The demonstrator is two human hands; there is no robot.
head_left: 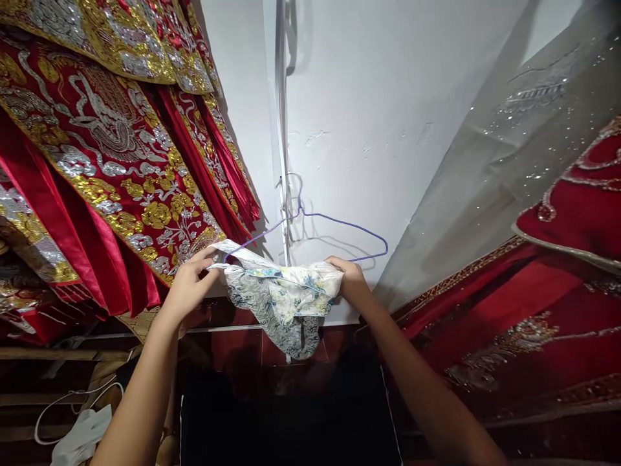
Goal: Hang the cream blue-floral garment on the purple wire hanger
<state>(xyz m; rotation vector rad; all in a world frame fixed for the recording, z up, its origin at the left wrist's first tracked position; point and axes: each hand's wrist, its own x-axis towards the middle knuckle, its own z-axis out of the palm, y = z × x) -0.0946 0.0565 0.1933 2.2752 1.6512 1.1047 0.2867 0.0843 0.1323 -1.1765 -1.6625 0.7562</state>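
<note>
A purple wire hanger (pixel 354 224) hangs by its hook near a thin upright edge on the wall. Its left arm runs into a white garment (pixel 305 288) with a blue and yellow floral print, while the right arm is bare. My left hand (pixel 194 279) pinches the garment's left upper edge around the end of the hanger. My right hand (pixel 350 277) grips the cloth's right side, just below the hanger's right end. The lower part of the garment dangles loose between my hands. My right fingertips are partly hidden behind the fabric.
Red costumes (pixel 145 168) with gold and silver embroidery hang at left. On the right are a sheer white sequined cloth (pixel 466 194) and a red beaded garment (pixel 548 291). A white wall (pixel 369 97) stands ahead. White cloth (pixel 82 437) lies on wooden slats (pixel 48 388) at lower left.
</note>
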